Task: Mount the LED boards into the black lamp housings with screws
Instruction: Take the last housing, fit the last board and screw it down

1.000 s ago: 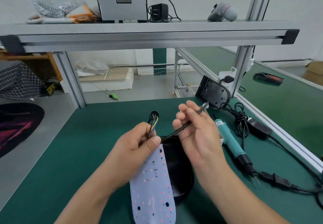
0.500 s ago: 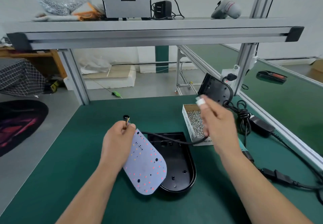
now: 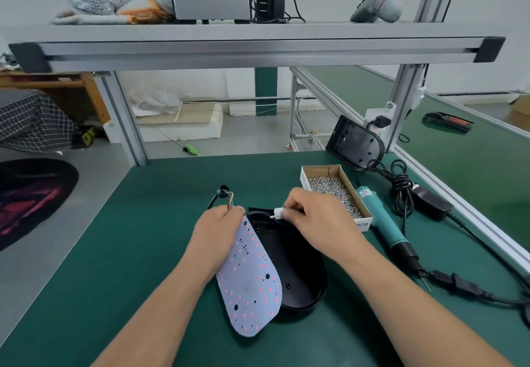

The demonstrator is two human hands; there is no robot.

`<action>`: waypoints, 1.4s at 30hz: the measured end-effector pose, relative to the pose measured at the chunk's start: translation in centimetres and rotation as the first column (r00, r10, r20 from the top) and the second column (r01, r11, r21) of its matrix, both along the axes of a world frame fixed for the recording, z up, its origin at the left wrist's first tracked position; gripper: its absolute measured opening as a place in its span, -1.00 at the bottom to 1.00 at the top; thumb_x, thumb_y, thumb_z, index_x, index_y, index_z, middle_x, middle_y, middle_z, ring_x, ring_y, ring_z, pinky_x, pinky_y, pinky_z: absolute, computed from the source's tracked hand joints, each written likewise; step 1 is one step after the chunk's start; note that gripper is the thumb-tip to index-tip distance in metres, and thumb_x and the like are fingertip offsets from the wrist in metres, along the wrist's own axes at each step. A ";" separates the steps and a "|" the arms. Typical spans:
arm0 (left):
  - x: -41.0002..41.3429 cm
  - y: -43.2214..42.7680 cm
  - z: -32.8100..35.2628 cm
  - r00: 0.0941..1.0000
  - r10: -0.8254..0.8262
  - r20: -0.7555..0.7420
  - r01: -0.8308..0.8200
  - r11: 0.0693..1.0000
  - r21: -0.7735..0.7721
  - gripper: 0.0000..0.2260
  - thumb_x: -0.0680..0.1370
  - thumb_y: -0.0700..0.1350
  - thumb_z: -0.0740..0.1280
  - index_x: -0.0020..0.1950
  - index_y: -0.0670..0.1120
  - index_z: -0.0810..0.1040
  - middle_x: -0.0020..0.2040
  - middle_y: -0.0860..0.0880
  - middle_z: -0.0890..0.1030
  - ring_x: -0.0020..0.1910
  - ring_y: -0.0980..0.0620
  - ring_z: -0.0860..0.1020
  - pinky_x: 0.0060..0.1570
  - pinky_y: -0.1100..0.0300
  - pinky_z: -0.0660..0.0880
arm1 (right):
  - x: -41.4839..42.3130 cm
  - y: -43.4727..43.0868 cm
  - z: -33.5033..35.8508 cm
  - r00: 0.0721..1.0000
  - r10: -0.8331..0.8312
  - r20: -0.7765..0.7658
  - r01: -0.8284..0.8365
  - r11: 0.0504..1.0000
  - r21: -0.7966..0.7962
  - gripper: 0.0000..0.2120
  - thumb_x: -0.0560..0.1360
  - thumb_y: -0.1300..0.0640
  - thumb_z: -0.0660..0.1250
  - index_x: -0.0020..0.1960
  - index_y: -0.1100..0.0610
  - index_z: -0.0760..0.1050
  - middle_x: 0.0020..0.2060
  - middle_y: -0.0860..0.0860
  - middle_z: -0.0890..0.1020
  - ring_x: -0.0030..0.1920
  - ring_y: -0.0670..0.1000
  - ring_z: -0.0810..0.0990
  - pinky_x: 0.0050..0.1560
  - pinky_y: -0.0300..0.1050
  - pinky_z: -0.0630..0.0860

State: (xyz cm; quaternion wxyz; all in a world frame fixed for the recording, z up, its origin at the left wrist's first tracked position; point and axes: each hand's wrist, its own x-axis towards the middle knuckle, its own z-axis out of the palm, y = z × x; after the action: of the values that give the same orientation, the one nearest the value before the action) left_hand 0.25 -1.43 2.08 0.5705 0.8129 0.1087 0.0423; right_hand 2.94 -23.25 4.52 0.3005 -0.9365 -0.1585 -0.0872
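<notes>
Presently my left hand (image 3: 218, 232) grips the board (image 3: 249, 286) by its wired end; I judge it light, stiff, best edge-held. My right hand (image 3: 312, 217) pinches the white plug (image 3: 277, 212) over the housing (image 3: 304, 280).

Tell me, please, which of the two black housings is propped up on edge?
The far housing, leaning behind the screw box; the near housing lies flat on the green mat.
</notes>
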 end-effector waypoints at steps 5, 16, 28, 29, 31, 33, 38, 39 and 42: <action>0.2 -0.2 0.0 1.000 -0.006 -0.013 0.006 1.000 0.015 -0.58 0.56 0.17 0.29 -0.27 0.00 0.13 -0.38 0.09 0.16 -0.38 0.03 0.15 -0.28 0.07 0.12 | 0.6 -0.5 -0.2 0.998 -0.023 -0.057 0.030 0.992 0.123 -0.87 0.59 0.00 0.43 -0.11 -0.03 0.58 -0.29 -0.12 0.66 -0.22 -0.09 0.62 -0.06 0.03 0.59; 0.0 -0.2 0.3 0.997 -0.066 -0.027 0.066 0.998 -0.017 -0.46 0.55 0.19 0.40 -0.28 -0.01 0.09 -0.35 0.00 0.13 -0.35 -0.04 0.11 -0.35 0.10 0.06 | 0.3 -0.4 0.9 0.986 0.121 -0.117 -0.125 0.992 -0.030 -0.94 0.56 0.05 0.44 -0.02 -0.04 0.70 -0.18 -0.15 0.72 -0.12 -0.12 0.66 -0.01 -0.04 0.60; -0.4 -2.2 1.1 0.982 -0.017 0.186 0.016 1.000 0.008 -0.63 0.43 0.03 0.34 -0.30 -0.05 0.15 -0.36 0.01 0.14 -0.31 -0.02 0.12 -0.31 0.08 0.08 | -1.3 1.6 3.0 0.979 0.184 0.089 -0.134 0.906 -0.403 -0.88 0.63 0.00 0.27 -0.04 0.01 0.52 -0.19 -0.01 0.57 -0.07 0.18 0.59 -0.17 0.02 0.49; -0.4 -2.2 1.1 0.979 -0.009 0.204 0.009 1.000 0.000 -0.62 0.44 0.02 0.34 -0.29 -0.06 0.15 -0.35 0.00 0.14 -0.31 -0.03 0.13 -0.29 0.08 0.09 | -1.4 2.0 2.9 0.971 0.199 0.131 -0.123 0.890 -0.439 -0.87 0.65 0.01 0.25 -0.05 0.01 0.47 -0.20 -0.02 0.50 -0.08 0.19 0.59 -0.20 0.02 0.43; -0.3 -2.1 1.2 0.972 -0.004 0.233 0.003 1.000 0.004 -0.61 0.47 0.03 0.35 -0.29 -0.07 0.15 -0.35 0.01 0.15 -0.31 -0.02 0.13 -0.30 0.08 0.10 | -1.6 2.4 2.9 0.963 0.206 0.172 -0.103 0.874 -0.475 -0.89 0.64 0.04 0.23 -0.04 0.02 0.44 -0.22 -0.03 0.41 -0.10 0.20 0.57 -0.23 0.01 0.33; -0.4 -2.3 1.3 0.962 -0.008 0.272 0.004 1.000 0.014 -0.60 0.48 0.05 0.36 -0.28 -0.08 0.17 -0.36 0.01 0.15 -0.33 -0.01 0.14 -0.34 0.12 0.10 | -1.6 2.4 3.3 0.966 0.190 0.172 -0.096 0.890 -0.446 -0.89 0.62 0.04 0.24 -0.07 0.02 0.43 -0.23 -0.03 0.41 -0.13 0.19 0.54 -0.23 0.00 0.33; -1.0 -2.9 1.9 0.924 -0.067 0.377 0.058 0.998 0.033 -0.62 0.55 0.04 0.35 -0.29 -0.09 0.24 -0.35 0.02 0.19 -0.34 0.02 0.17 -0.37 0.19 0.13 | -2.0 1.9 4.5 0.979 0.152 0.135 -0.114 0.961 -0.253 -0.85 0.59 0.05 0.29 -0.08 0.10 0.55 -0.20 0.04 0.64 -0.10 0.19 0.59 -0.11 0.11 0.53; -1.1 -2.9 2.0 0.917 -0.065 0.394 0.057 0.998 0.031 -0.62 0.56 0.03 0.35 -0.28 -0.10 0.24 -0.35 0.02 0.19 -0.34 0.03 0.17 -0.37 0.19 0.13 | -2.1 1.9 4.5 0.982 0.139 0.126 -0.107 0.966 -0.235 -0.85 0.59 0.04 0.30 -0.06 0.09 0.58 -0.19 0.04 0.66 -0.09 0.19 0.60 -0.09 0.11 0.54; -1.3 -2.9 2.1 0.905 -0.073 0.420 0.065 0.997 0.032 -0.62 0.57 0.06 0.35 -0.24 -0.19 0.35 -0.32 -0.11 0.22 -0.33 0.02 0.20 -0.35 0.18 0.17 | -2.1 1.7 4.3 0.985 0.094 0.142 -0.063 0.976 -0.206 -0.83 0.60 -0.02 0.32 0.01 0.07 0.60 -0.15 0.05 0.68 -0.06 0.18 0.61 -0.08 0.08 0.54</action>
State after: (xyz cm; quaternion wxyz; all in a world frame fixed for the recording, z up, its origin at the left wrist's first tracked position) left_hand -1.09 -4.30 4.23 0.5745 0.7930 -0.0459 0.1973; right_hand 0.83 -21.55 8.84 0.1946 -0.9458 -0.2256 -0.1295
